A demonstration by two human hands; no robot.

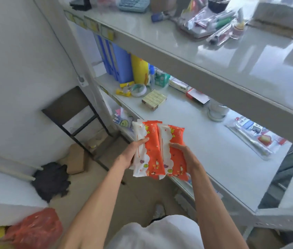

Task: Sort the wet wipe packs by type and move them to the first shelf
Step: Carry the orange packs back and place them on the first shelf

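While both my hands are closed around orange-and-white wet wipe packs, I stand at the front edge of the shelving with the bundle held in the air, just over the rim of the middle shelf (214, 159). My left hand (133, 153) clasps the left pack (149, 151), thumb across its face and fingers wrapped behind; my right hand (185, 155) does the same with the right pack (174, 150). The two packs touch side by side and carry the same print, so I judge them to be one type. More edges seem to show behind each, but I cannot tell how many packs are in each hand.

As I read it, the sorting of this batch is done and I am in the carrying step. Which level counts as the first shelf I cannot settle from here; the top shelf (205, 56) has a bare glossy stretch in front of the bagged stationery (212, 22), and the middle shelf has open room between the small yellow box (153, 99) and the clear packet (253, 135).

The next move calls for lifting both packs together to the chosen level, keeping them aligned, setting them down flat in a clear patch, and only then letting my fingers go.
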